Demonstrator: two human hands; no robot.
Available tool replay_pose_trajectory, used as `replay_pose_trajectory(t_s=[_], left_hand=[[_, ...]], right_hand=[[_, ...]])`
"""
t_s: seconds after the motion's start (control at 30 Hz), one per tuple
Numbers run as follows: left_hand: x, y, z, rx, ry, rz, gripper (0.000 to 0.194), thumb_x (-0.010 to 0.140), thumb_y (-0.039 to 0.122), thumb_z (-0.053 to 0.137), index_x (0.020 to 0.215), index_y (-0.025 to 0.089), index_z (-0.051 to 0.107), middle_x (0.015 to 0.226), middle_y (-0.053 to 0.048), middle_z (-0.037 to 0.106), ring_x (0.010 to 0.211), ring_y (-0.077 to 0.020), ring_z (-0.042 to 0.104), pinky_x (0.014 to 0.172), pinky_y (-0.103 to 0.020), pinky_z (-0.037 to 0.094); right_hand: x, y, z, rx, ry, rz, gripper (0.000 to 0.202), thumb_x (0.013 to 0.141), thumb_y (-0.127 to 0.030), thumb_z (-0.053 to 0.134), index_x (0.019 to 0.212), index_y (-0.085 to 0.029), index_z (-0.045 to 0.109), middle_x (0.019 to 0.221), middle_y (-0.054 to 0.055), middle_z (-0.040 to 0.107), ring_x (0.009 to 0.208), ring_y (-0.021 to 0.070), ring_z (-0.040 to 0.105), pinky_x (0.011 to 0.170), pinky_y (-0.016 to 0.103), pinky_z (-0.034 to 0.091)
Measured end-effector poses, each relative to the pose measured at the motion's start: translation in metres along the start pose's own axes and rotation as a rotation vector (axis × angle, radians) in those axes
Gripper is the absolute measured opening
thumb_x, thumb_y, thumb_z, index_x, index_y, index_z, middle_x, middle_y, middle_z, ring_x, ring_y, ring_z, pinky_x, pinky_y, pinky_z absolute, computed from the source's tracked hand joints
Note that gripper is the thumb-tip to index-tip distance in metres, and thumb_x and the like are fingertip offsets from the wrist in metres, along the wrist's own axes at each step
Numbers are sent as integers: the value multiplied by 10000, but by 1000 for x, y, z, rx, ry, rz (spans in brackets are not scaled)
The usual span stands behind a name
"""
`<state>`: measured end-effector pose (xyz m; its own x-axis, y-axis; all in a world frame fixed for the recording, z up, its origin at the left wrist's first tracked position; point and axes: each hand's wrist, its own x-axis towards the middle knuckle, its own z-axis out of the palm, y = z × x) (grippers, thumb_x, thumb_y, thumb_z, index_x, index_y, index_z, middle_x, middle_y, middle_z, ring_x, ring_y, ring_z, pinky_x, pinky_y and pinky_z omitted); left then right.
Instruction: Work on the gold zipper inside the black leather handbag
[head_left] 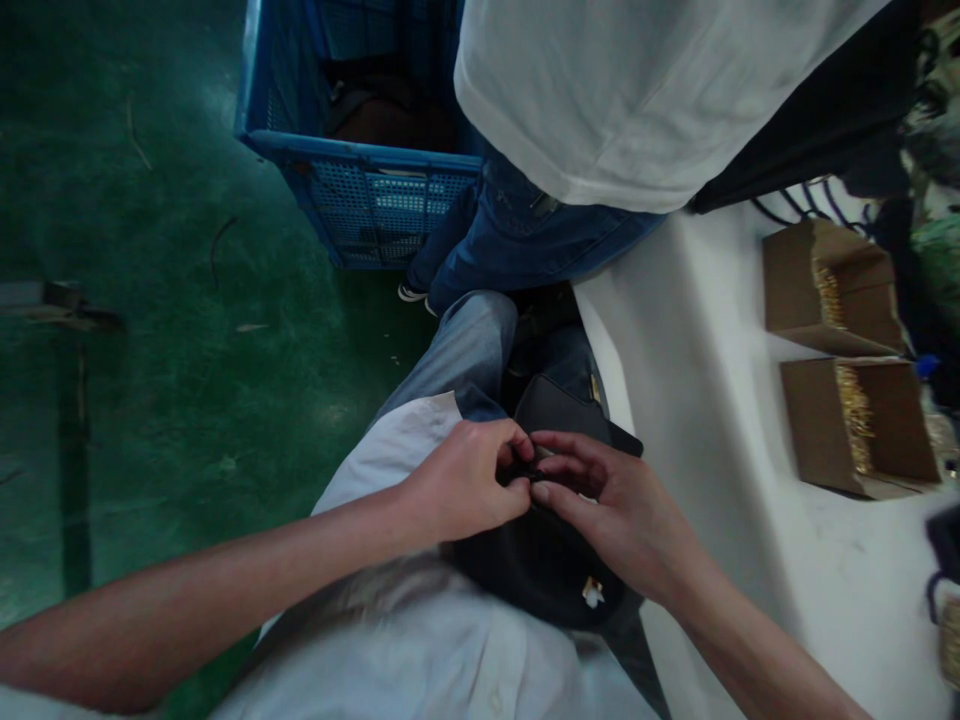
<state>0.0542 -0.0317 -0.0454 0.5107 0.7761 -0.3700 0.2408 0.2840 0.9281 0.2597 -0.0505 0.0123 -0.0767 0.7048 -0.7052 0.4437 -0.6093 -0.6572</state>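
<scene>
- A small dark piece (527,474) sat between the fingertips of two bare hands over the wearer's lap, its long axis too obscured to tell.
- The left hand (466,482) pinched it from the left, thumb and bent fingers closed on it, wrist level and forearm reaching in from the lower left.
- The right hand (626,515) met it from the right, thumb and forefinger pinching, the other fingers curled, forearm angled up from the lower right; neither hand was clearly nearer.
- Beneath both lay a soft-looking black item (551,565), stretched from the waist toward the knees; whether the piece was joined to it could not be told.
- A gold-coloured fitting (592,585) with a white bit showed on its surface, below the right hand.
- To the right stood a white table (705,420), bearing two open cardboard boxes (799,285) (814,425) of gold-coloured parts.
- Ahead, a person in a white shirt (600,100) and jeans was beside a blue crate (375,195) on the green floor (187,400).
</scene>
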Motion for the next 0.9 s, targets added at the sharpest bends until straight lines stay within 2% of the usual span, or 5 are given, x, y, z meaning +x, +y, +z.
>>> replay_pose_trajectory(t_s=[0.17,0.4,0.67,0.8,0.9], left_hand=[[2,-3,2,-32,13,-49,184,828,238,739,993,179,795,729,12,757,643,-148,680,569,-255,414],[5,0,1,-31,-1,-56,193,801,209,746,982,184,809,707,21,745,628,-133,654,551,-242,386],[6,-1,0,-84,-45,-48,184,805,221,756,975,176,807,701,20,719,622,-120,629,545,-224,393],[6,-3,-2,-164,-85,-90,218,810,201,750,1012,159,820,730,5,751,655,-133,660,549,-220,432],[2,1,-4,-118,-90,-42,238,834,195,752,1048,173,853,794,-5,804,694,-146,703,593,-231,489]], right_hand=[[-1,6,-6,37,-30,2,546,835,-387,848,1348,-226,756,1214,82,836,1101,252,793,979,395,662],[-3,6,-3,57,29,27,403,783,-386,882,1134,-202,811,1033,75,837,914,223,788,845,361,669],[-6,2,3,22,56,22,413,795,-385,802,1171,-213,797,1044,72,839,957,224,780,868,360,653],[-5,-1,3,59,55,24,453,768,-348,785,1196,-201,764,1008,60,827,927,210,774,817,327,640],[-4,-3,3,72,46,0,412,781,-318,771,1177,-205,745,1003,50,823,918,199,773,803,308,631]])
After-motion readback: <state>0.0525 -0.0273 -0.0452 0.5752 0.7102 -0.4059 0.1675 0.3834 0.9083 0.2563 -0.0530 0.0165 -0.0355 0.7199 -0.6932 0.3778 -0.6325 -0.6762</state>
